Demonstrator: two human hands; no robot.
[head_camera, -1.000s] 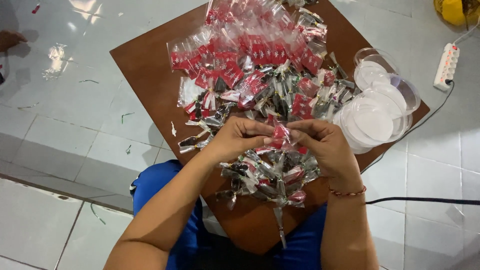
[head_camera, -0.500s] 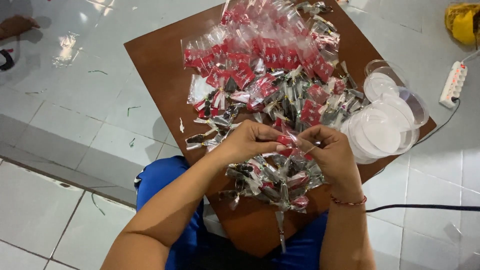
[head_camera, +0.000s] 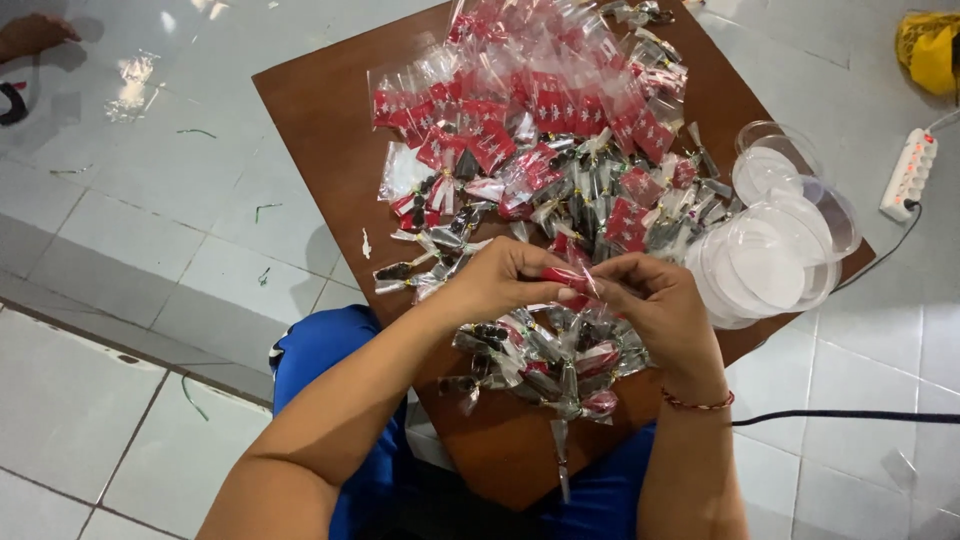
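Note:
My left hand (head_camera: 500, 280) and my right hand (head_camera: 655, 305) meet over a brown board (head_camera: 320, 130) and pinch one small clear packet with a red top (head_camera: 572, 280) between their fingertips. Just below the hands lies a heap of filled, twisted packets (head_camera: 545, 365) with dark contents. Beyond the hands spreads a large pile of red-and-clear packets (head_camera: 530, 110). A thin red bracelet (head_camera: 697, 404) circles my right wrist.
Stacked clear plastic lids and tubs (head_camera: 775, 255) sit at the board's right edge. A white power strip (head_camera: 908, 172) and a black cable (head_camera: 850, 416) lie on the tiled floor to the right. A yellow object (head_camera: 932, 48) is at top right; another person's foot (head_camera: 35, 35) shows at top left.
Both hands have stayed together on the small packet while working it between the fingers. The view has shifted slightly, so the board sits a little lower and more to the right.

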